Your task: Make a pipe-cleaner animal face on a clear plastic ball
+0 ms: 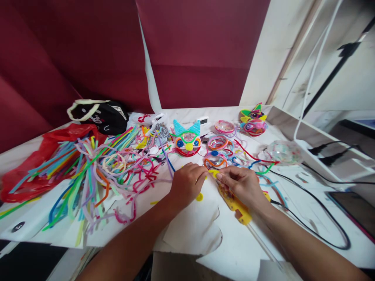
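Note:
My left hand point(187, 183) and my right hand point(241, 182) meet over the middle of the table. Between their fingertips a short yellow pipe cleaner point(213, 172) is pinched, slightly curved. Under my right hand lies a yellow glue gun point(240, 212), its black cord running off to the right. A small yellow coil point(199, 197) rests on the white paper just below my left hand. Behind my hands sits a pipe-cleaner face point(189, 142) with blue pointed ears, blue eyes, a yellow nose and a red mouth.
Left, a large heap of pipe cleaners point(88, 175) spills from a red plastic bag point(58, 136). A black pouch point(99, 117) stands behind. Pipe-cleaner rings point(219, 144), another colourful figure point(254, 123) and a clear plastic ball point(284, 152) are right of centre. A phone point(356, 210) and power strip point(331, 156) lie right.

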Demonstrator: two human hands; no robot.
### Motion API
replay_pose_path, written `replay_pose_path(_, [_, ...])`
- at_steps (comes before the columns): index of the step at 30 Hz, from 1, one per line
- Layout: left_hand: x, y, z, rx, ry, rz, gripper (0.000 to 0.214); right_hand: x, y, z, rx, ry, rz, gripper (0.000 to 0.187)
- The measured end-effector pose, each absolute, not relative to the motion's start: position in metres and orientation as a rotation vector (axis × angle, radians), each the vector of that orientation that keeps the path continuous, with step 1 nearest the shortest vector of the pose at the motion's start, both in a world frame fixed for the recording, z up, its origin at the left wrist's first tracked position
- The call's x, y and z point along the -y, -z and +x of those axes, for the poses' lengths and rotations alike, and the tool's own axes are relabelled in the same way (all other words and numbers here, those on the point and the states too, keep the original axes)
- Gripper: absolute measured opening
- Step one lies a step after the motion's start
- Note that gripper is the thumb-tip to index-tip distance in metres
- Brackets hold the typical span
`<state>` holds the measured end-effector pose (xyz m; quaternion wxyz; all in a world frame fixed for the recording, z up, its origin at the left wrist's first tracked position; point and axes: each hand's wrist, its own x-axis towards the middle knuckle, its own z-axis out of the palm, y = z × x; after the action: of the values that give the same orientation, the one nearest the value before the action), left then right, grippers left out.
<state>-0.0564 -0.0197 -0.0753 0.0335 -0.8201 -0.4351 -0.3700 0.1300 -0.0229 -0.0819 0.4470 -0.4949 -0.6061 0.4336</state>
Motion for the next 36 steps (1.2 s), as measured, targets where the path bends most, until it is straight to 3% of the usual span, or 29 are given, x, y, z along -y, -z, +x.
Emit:
replay_pose_path(6, [0.022,0.072,-0.059,1.194,0.777,-2.392,0.025,0.018,0.08,0.138,1.971,-0.599,-1.103,0.016])
replay_pose_path(13, [0.025,0.07,-0.056,1.06,0.761,-2.322,0.026,0.024,0.076,0.136,2.122,-0.524,-1.17,0.019])
replay_pose_path(17, [0.023,0.072,-0.058,1.129,0.818,-2.374,0.025,0.025,0.081,0.137,2.026,-0.634,-1.233,0.022])
replay_pose_path(26, [0.023,0.075,-0.054,1.379,1.183,-2.545,0.014,0.027,0.078,0.127,1.343,-1.276,-1.23,0.037])
replay_pose_path(31, [0.022,0.074,-0.055,1.395,1.211,-2.557,0.012,0.026,0.073,0.126,1.263,-1.382,-1.172,0.04])
replay_pose_path(36, [0.019,0.075,-0.06,1.29,0.958,-2.514,0.018,0.021,0.088,0.132,1.517,-1.293,-1.166,0.037])
